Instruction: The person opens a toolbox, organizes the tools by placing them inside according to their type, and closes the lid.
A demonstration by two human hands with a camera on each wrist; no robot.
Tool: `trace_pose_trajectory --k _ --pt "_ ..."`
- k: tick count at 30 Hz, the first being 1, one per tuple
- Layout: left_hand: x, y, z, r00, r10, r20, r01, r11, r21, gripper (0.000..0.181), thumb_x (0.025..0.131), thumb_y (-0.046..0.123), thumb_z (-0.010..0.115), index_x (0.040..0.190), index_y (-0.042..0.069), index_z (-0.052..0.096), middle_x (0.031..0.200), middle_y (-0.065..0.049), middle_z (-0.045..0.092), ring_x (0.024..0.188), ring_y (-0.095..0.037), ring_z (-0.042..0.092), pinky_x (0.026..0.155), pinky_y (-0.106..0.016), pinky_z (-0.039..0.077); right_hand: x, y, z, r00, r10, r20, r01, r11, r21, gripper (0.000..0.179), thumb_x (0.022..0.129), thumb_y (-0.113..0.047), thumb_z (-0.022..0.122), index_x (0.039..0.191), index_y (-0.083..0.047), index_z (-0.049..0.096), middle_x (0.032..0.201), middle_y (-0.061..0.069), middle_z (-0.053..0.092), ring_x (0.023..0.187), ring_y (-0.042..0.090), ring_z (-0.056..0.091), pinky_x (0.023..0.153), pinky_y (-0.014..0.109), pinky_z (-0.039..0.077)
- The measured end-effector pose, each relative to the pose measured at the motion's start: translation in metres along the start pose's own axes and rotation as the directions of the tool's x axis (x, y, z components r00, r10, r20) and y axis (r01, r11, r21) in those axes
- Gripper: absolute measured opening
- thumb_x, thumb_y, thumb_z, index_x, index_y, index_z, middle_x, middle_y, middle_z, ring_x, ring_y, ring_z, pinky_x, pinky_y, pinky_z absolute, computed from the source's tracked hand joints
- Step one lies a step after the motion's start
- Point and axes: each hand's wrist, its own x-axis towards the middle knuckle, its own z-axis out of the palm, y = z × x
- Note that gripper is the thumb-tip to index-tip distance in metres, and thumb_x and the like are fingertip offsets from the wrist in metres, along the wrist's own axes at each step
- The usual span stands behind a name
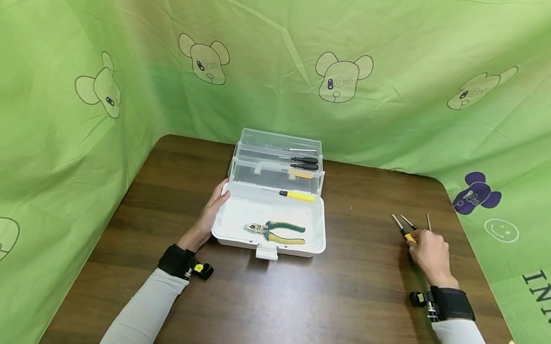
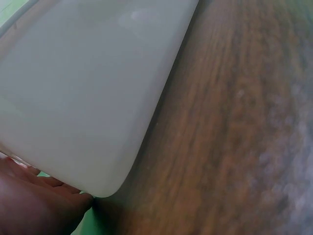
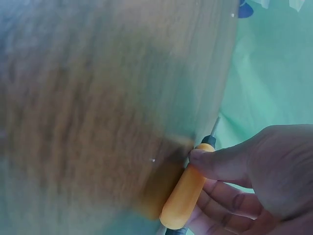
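A white plastic toolbox (image 1: 271, 248) stands on the table with its lid and clear trays raised at the back. My left hand (image 1: 206, 217) holds its left side, thumb over the rim; the fingers are partly hidden behind the wall in the left wrist view. Pliers (image 1: 279, 233) with green and yellow handles lie inside, in front of a yellow screwdriver (image 1: 300, 196). At the right of the table, my right hand (image 1: 432, 255) pinches the orange-yellow handle of another screwdriver (image 3: 183, 200) between thumb and fingers. Two thin metal shafts (image 1: 429, 221) protrude beyond this hand, their handles hidden.
Black-handled screwdrivers (image 1: 305, 160) and an orange piece (image 1: 301, 174) show at the raised trays (image 1: 258, 153). An open white latch (image 1: 266, 252) sticks out from the box's front. Green cloth (image 1: 280, 89) borders the brown table (image 1: 343, 300) at the back and sides.
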Motion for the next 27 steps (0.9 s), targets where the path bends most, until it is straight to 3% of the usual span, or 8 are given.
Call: trace_pose_trajectory --k 8,18,27 --pt "-0.001 0.0 0.0 1.0 -0.011 0.0 0.011 1.0 0.01 0.068 0.114 0.034 0.034 0.171 0.009 0.005 0.177 -0.012 0.003 0.163 -0.028 -0.003 0.129 -0.057 -0.002 -0.002 -0.014 0.0 0.999 -0.022 0.033 0.021 0.999 0.028 0.016 0.087 -0.003 0.075 0.1 0.007 0.076 0.089 0.027 0.074 0.084 0.059 0.066 0.067 0.07 0.046" --pt "0.0 0.0 0.0 1.0 0.009 -0.001 -0.009 1.0 0.001 0.068 0.114 0.034 0.033 0.17 0.008 0.006 0.177 -0.011 0.003 0.163 -0.027 -0.001 0.129 -0.055 0.0 0.001 -0.05 -0.003 0.994 -0.109 -0.01 0.109 0.993 0.042 0.019 0.085 0.002 0.077 0.103 0.009 0.078 0.084 0.023 0.075 0.075 0.047 0.069 0.059 0.061 0.047" --pt "0.001 0.0 0.001 1.0 0.007 -0.006 -0.007 1.0 0.008 0.068 0.114 0.035 0.034 0.171 0.009 0.007 0.177 -0.011 0.003 0.163 -0.028 -0.002 0.129 -0.057 -0.001 -0.001 -0.089 -0.013 0.961 -0.258 -0.101 0.264 0.963 0.047 0.021 0.082 0.009 0.08 0.103 0.009 0.079 0.082 0.022 0.073 0.061 0.031 0.064 0.051 0.043 0.045"
